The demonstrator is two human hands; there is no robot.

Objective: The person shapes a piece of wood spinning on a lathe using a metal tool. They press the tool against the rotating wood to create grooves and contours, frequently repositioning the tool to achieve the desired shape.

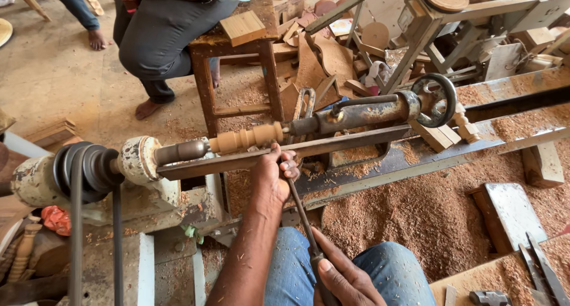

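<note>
Sawdust-strewn workshop floor, lathe [142, 163] carrying turned spindle [246, 138]; left hand [274, 174] clenched over chisel [301, 214] at tool rest [332, 147], right hand [344, 276] grasping handle; advisable: blade braced firmly on rest, light cuts.

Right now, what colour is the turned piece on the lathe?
Pale yellowish wood, seen in the head view.

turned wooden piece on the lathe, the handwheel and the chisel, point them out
turned wooden piece [246, 138], head view, ribbed middle
handwheel [435, 100], head view, hub and spokes
chisel [300, 206], head view, bare shaft between the hands
</note>
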